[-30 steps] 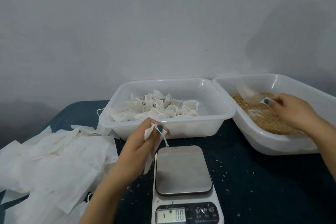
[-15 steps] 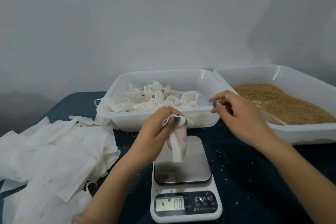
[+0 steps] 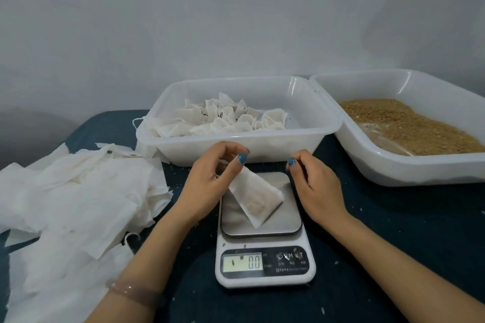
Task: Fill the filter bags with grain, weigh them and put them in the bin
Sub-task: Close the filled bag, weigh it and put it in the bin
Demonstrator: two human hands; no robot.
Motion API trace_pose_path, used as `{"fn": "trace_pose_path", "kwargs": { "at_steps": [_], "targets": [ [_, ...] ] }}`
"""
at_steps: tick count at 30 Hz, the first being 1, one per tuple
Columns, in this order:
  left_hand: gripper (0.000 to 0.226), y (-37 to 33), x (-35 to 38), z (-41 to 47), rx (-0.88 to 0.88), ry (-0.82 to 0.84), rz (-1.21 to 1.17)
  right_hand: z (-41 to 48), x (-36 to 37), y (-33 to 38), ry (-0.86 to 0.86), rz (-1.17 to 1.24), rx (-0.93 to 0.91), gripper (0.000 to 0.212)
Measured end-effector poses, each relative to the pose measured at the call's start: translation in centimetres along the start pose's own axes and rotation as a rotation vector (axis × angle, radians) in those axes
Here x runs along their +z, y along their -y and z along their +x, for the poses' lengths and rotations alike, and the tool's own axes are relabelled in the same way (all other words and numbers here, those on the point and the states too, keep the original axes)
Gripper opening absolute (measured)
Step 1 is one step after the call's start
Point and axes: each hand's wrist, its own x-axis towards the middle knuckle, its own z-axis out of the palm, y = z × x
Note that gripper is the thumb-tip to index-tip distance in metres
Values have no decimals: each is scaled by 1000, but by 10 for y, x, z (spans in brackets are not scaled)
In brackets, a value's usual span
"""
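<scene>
1. Filter bag [image 3: 256, 198], looking part-filled at its lower end, is hanging slantwise over the scale [image 3: 284, 220] plate, centre frame. Display is reading 0.0, so weighing prob. isn't done yet.
2. Left hand [image 3: 210, 178] is pinching the bag's top betw. thumb & fingers.
3. Right hand [image 3: 316, 186] is hovering just right of it, fingers curled; can't tell if it's holding a string.
4. Bin [image 3: 262, 151] behind is holding many filled bags [image 3: 223, 119]. Empty bags [image 3: 65, 204] are lying at left and the grain tray [image 3: 393, 172] is sitting upper right, so plenty left to do.
</scene>
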Motion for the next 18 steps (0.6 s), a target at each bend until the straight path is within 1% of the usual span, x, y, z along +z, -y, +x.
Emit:
{"fn": "trace_pose_path", "kwargs": {
  "at_steps": [3, 8, 13, 18],
  "targets": [
    [36, 3, 0, -2, 8, -54, 38, 0, 0, 0, -21, 50, 34, 21],
    [30, 7, -3, 2, 1, -176, 64, 0, -1, 1, -17, 51, 38, 25],
    [22, 9, -7, 3, -17, -255, 112, -3, 1, 5, -8, 27, 9, 34],
    [25, 11, -8, 1, -77, -283, 159, -4, 1, 6, 2, 2, -25, 29]
  ]
}}
